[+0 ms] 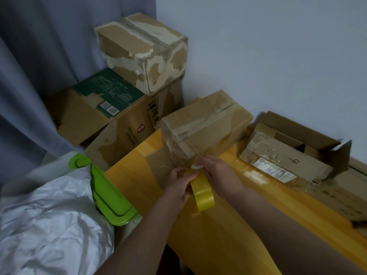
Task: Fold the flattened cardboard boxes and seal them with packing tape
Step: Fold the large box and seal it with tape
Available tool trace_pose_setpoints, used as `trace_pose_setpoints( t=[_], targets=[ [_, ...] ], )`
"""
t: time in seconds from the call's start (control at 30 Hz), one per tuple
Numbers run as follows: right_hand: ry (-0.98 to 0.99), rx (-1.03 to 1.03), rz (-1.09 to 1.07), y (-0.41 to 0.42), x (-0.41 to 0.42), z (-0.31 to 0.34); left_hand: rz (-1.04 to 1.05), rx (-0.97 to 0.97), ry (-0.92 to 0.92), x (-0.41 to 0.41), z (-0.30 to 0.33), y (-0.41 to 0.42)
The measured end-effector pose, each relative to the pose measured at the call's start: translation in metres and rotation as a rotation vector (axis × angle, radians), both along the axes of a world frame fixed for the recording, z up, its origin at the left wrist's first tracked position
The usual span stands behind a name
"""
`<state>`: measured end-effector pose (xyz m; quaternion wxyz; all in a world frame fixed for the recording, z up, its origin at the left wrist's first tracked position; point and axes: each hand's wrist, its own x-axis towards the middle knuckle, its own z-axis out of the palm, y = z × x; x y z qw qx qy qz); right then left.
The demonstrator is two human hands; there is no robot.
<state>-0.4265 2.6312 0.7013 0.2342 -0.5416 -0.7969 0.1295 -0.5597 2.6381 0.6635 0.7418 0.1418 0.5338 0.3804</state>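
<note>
Left hand [181, 183] grips tape roll [202, 192] – right hand [215, 172] pinches pulled tape end, near closed box [204, 128]

Folded box [204, 128] on bench [135, 175], far side; tape roll [202, 193] near it; open box [288, 153] to its right.
</note>
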Motion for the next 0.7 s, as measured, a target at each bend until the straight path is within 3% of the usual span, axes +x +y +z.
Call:
trace_pose_setpoints(
  t=[0.17,0.3,0.5,0.63,0.7],
  targets=[
    [-0.101,0.013,0.021,0.005,0.004,-0.003,-0.043,-0.009,0.037,-0.004,0.0,0.002],
    [-0.131,0.021,-0.208,0.0,0.016,-0.015,-0.05,-0.017,0.018,-0.006,0.0,0.005],
    [0.216,-0.448,-0.695,-0.012,0.041,-0.06,-0.159,-0.004,0.08,-0.011,0.001,0.005],
    [0.319,-0.667,-0.729,-0.018,0.044,-0.082,-0.205,0.002,0.103,-0.012,0.002,0.007],
    [0.242,-0.683,-0.682,-0.016,0.043,-0.076,-0.219,0.006,0.115,-0.012,0.001,0.007]
  ],
)
